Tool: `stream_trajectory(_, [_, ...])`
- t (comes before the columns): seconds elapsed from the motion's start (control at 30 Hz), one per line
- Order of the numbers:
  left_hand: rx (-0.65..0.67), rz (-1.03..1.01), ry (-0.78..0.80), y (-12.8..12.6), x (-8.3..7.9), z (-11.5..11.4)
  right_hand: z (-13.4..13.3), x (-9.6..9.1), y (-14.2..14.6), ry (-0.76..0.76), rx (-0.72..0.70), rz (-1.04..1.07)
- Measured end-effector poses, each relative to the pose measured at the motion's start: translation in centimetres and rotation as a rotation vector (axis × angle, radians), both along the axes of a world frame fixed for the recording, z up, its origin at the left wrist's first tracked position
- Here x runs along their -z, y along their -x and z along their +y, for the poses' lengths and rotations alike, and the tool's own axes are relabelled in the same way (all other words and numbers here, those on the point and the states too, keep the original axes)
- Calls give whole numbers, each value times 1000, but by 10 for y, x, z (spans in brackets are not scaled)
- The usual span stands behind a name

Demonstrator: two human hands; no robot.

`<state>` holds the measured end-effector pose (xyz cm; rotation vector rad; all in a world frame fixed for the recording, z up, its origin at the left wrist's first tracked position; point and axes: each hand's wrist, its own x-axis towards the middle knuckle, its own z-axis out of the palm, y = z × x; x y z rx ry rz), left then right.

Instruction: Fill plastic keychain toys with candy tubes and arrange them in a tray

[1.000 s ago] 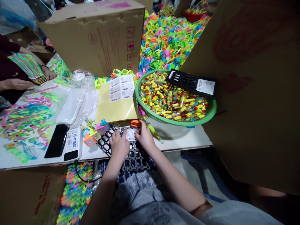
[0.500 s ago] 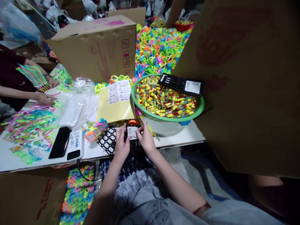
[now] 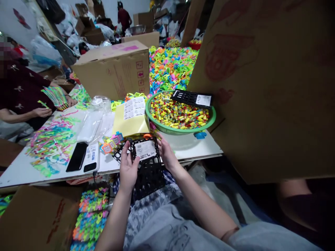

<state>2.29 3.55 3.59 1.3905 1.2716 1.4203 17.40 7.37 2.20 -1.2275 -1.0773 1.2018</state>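
Your left hand (image 3: 128, 170) is gripping the black tray (image 3: 148, 176) at its left edge, thumb lying over the front. Your right hand (image 3: 168, 155) is standing at the opposite edge with fingers extended; whether it is bearing any weight you cannot tell from this view. The tray is sitting between both hands, its near end reaching past the table edge over your lap, and a white label (image 3: 145, 150) is facing you near its far end.

Just left of the grip, a second black grid (image 3: 118, 154) is lying partly covered, with toy watches (image 3: 106, 148) crowding it; these could be snagging in the openings if you lift or turn the tray carelessly. Directly beyond the grip, a yellow sheet (image 3: 120, 120) is resting close enough to be knocked by the tray's far end. Beyond and to the right, a green basin (image 3: 167, 131) is holding small capsules (image 3: 180, 115). Should the right hand be carrying nothing, the overhanging end could be tipping towards your lap.
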Motion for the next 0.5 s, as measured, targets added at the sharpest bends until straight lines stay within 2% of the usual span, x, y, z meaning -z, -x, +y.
stream_trajectory(0.07, [-17,5,-17,0,-8,-8,-7,-10,8,-40,-29,95])
stream_trajectory(0.2, [-74,11,-27,2,-19,-18,-16,-28,24,-95,58,89])
stream_trajectory(0.33, [-56,-81,179,4,-18,-22,-16,-39,31,-89,82,52])
stream_trajectory(0.5, [-85,-280,394,4,-15,-25,-12,-39,27,-139,17,117])
